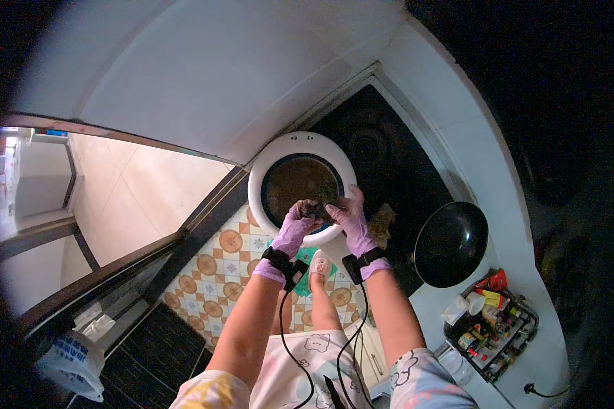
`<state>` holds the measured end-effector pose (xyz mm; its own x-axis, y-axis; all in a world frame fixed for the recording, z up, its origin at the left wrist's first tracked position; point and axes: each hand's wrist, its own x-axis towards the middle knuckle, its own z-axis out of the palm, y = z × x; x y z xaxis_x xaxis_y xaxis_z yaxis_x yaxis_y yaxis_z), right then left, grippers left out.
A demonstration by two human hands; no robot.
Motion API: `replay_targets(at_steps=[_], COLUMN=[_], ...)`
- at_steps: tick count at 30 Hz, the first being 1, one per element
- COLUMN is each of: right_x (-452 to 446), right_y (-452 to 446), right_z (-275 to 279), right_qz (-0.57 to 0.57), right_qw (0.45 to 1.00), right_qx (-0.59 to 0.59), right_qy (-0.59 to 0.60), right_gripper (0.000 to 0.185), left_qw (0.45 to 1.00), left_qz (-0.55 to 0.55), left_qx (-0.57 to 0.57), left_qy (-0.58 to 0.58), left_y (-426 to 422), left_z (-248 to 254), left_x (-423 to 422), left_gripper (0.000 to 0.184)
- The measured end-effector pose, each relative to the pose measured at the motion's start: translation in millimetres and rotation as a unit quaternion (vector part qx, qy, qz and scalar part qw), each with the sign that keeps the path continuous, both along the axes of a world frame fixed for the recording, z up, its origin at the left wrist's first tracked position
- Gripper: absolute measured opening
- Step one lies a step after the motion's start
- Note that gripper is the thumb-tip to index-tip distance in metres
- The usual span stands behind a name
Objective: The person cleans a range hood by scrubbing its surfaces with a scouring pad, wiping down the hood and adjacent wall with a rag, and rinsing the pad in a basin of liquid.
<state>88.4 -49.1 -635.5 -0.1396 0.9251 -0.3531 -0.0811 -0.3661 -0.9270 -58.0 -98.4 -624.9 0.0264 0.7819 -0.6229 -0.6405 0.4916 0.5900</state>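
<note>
Both my hands are in pink-purple gloves and are held close together over a round vessel with a thick white rim (pixel 258 184). Dark brown content (pixel 297 180) shows inside it. My left hand (pixel 299 221) has its fingers curled around a dark, lumpy clump (pixel 314 210), whose exact kind I cannot make out. From the right, my right hand (pixel 349 213) pinches the same clump with thumb and fingers. The clump is above the near part of the vessel's opening. Beside my right hand lies a crumpled brownish thing (pixel 383 221) on the black surface.
A black stovetop (pixel 396 150) extends behind and right of the vessel. A black frying pan (pixel 451 244) rests at the right, near a rack of bottles and packets (pixel 494 334). A plastic bag (pixel 71 361) is at lower left. Cables hang from my wrist straps.
</note>
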Motion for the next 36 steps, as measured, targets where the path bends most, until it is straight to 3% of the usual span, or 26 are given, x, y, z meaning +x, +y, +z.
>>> replay_targets(at_steps=[2,6,8,9,11,12,14,17,21,24,26,27,29,34,35,36], right_x=[2.6,3.3,4.5,7.7,17.4,21.3,28.1,16.7,18.8,21.3,12.1,9.5,3.9,-0.9,1.8,-2.5], right_y=[10.8,14.8,15.3,15.6,16.0,12.6,2.3,3.5,3.0,7.5,13.7,9.8,8.0,14.1,17.6,28.1], right_z=[7.7,-0.6,-13.1,-23.1,-40.4,-38.3,-26.8,-12.5,-16.8,-16.7,-5.1,-4.2,3.4,64.3,38.8,53.5], right_qz=[0.130,0.146,0.112,0.113,0.160,0.161,0.248,0.234,0.216,0.254,0.188,0.189,0.031,0.053,0.048,0.051], right_qw=[0.983,0.982,0.983,0.983,0.935,0.936,0.827,0.824,0.844,0.822,0.904,0.904,0.995,0.998,0.996,0.994], right_qx=[-0.120,-0.114,0.018,0.018,0.145,0.145,0.192,0.165,0.208,0.160,0.077,0.080,0.033,0.030,0.075,0.092], right_qy=[0.038,0.021,-0.142,-0.142,-0.280,-0.279,-0.467,-0.489,-0.445,-0.484,-0.375,-0.376,-0.091,-0.031,-0.017,-0.013], right_gripper=[0.055,0.054,0.054,0.054,0.051,0.051,0.049,0.044,0.048,0.045,0.050,0.050,0.059,0.062,0.063,0.063], left_qw=[1.000,0.998,0.997,0.994,0.992,0.990,0.992,0.993,0.992,0.991,0.992,0.993,0.996,0.993,0.995,0.992], left_qz=[-0.006,-0.002,-0.005,-0.008,-0.019,-0.030,-0.032,-0.035,-0.031,-0.064,-0.046,-0.029,-0.009,0.036,-0.025,-0.087], left_qx=[0.002,-0.032,-0.034,-0.035,-0.069,-0.101,-0.090,-0.081,-0.091,-0.048,-0.045,-0.041,-0.012,0.096,0.084,0.072], left_qy=[-0.001,0.046,0.076,0.107,0.100,0.094,0.082,0.074,0.086,0.103,0.104,0.104,0.086,0.054,0.053,0.054], left_y=[0.0,-6.1,-15.9,-21.3,-29.9,-33.9,-41.9,-45.1,-44.4,-46.1,-45.9,-45.3,-37.6,-10.2,-4.3,3.7], left_z=[-0.8,7.9,-1.4,-6.6,-11.4,-14.0,-23.4,-28.7,-29.2,-32.9,-29.4,-23.3,-7.2,55.2,55.8,60.6], left_x=[-1.7,-1.7,-1.5,-1.5,-2.2,-2.7,-2.5,-1.1,0.4,-2.3,-1.4,-0.2,0.1,-7.4,-13.5,-21.5], left_gripper=[0.033,0.038,0.040,0.042,0.039,0.035,0.037,0.038,0.038,0.042,0.045,0.048,0.054,0.067,0.072,0.078])
